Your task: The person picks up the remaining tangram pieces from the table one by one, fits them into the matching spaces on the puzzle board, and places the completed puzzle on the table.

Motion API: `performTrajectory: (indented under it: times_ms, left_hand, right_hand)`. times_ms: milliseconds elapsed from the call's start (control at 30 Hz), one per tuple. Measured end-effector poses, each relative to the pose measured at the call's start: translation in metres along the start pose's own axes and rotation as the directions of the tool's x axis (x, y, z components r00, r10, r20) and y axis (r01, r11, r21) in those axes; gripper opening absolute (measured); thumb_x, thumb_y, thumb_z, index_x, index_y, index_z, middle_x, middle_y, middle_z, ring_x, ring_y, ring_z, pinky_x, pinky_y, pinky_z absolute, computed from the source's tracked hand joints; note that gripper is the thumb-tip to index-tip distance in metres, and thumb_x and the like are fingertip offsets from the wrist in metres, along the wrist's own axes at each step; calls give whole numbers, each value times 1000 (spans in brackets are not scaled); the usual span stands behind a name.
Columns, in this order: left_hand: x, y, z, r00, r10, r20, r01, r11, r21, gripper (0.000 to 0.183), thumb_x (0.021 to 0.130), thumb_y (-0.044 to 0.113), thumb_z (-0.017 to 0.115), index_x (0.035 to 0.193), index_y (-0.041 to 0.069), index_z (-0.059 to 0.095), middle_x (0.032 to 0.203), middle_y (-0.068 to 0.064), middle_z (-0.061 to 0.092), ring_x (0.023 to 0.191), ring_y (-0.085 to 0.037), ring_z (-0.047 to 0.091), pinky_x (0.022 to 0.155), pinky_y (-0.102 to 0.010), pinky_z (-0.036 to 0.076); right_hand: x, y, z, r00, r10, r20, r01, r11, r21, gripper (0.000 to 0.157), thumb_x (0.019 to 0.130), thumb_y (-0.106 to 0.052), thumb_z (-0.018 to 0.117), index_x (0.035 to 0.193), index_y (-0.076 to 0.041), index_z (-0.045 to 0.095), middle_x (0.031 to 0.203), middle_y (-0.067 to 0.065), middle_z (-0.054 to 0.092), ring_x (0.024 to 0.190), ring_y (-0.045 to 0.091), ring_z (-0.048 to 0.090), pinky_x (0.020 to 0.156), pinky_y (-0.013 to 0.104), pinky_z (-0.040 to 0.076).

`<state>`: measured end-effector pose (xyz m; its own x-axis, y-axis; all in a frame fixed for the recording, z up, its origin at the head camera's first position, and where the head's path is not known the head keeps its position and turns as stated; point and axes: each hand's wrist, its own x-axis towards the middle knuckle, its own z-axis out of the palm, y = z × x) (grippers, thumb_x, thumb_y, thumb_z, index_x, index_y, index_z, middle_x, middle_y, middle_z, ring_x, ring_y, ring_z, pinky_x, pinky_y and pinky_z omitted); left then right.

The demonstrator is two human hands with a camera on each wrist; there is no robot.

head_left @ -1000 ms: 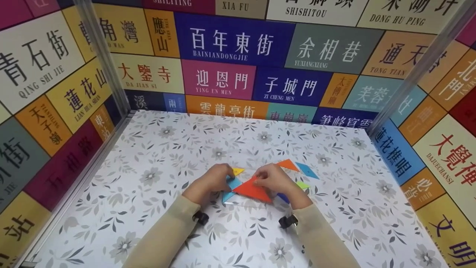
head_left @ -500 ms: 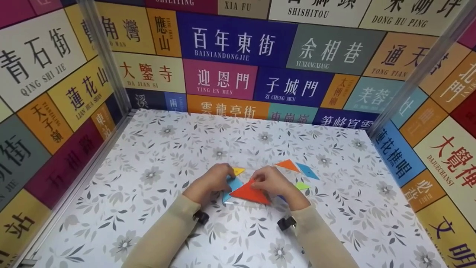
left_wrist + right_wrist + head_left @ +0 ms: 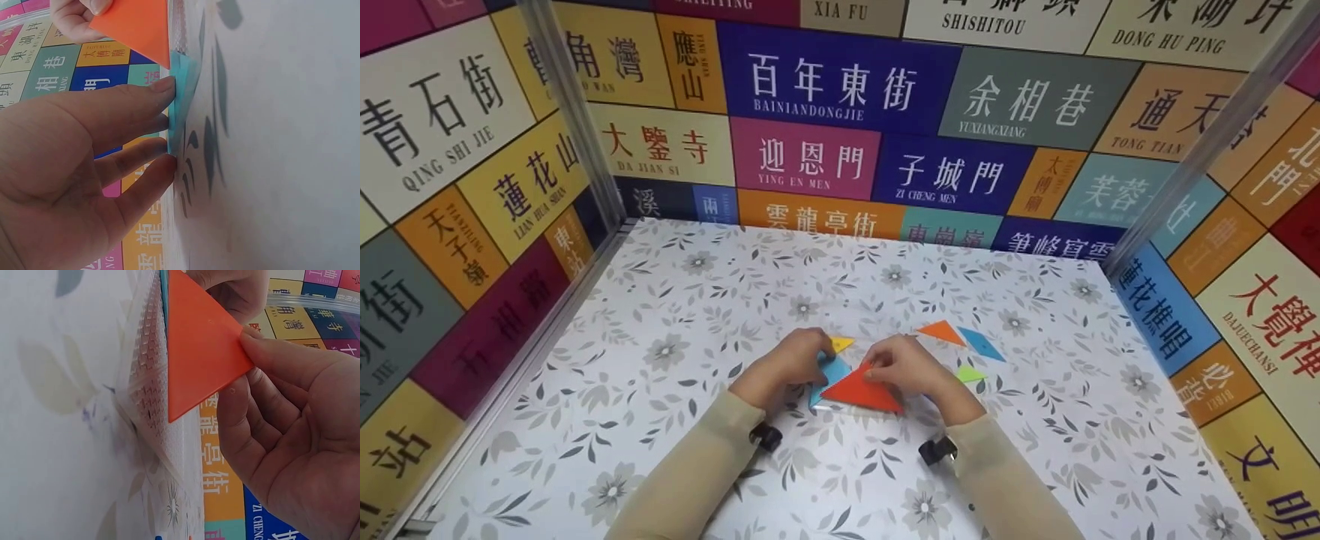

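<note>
My right hand [image 3: 911,366] pinches a red tangram triangle [image 3: 864,391] by one corner between thumb and fingers. In the right wrist view the triangle [image 3: 205,349] stands tilted over a clear tray [image 3: 125,377] with a textured floor, its lower edge close to that tray. My left hand [image 3: 789,365] rests its extended fingers and thumb on a light blue piece [image 3: 834,369] at the tray's left side. The left wrist view shows the fingertips touching this blue piece [image 3: 183,84]. Part of the blue piece lies under the red triangle, out of sight.
A yellow piece [image 3: 841,344] lies just beyond my left fingers. Past my right hand are an orange triangle [image 3: 942,332], a blue parallelogram [image 3: 980,343] and a small green triangle [image 3: 970,373]. Sign-covered panels [image 3: 825,79] wall the flower-patterned table [image 3: 675,420].
The red triangle has shifted slightly left and down over the tray with my right hand. A dark blue piece seen beside the right wrist earlier is now hidden. My left hand stays nearly still.
</note>
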<state>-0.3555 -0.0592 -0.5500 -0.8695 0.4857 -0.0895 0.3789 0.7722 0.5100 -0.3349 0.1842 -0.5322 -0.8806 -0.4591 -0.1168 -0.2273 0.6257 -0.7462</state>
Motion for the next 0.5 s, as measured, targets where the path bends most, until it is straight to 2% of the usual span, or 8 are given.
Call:
performTrajectory:
  times_ms: [267,500]
  left_hand:
    - [0,1,0,999,-43,20,44,999,-28,42,78,6,92,118,5,79,126,-10,72,120,-28,66,112,-42,52]
    - [-2,1,-2,1000,-14,14,14,1000,-5,42,78,7,92,118,4,80,125,-12,72,121,-30,66,112,-43,52]
  right_hand:
    - [0,-2,2,1000,-29,8,29,999,-15,8,93,-18,82,97,-11,81,76,-3,68,69,13,59,62,25,48]
    - [1,-2,4,1000,-25,11,25,999,-36,5,93,-18,81,96,-13,82,78,-3,70,71,15,62,64,25,51]
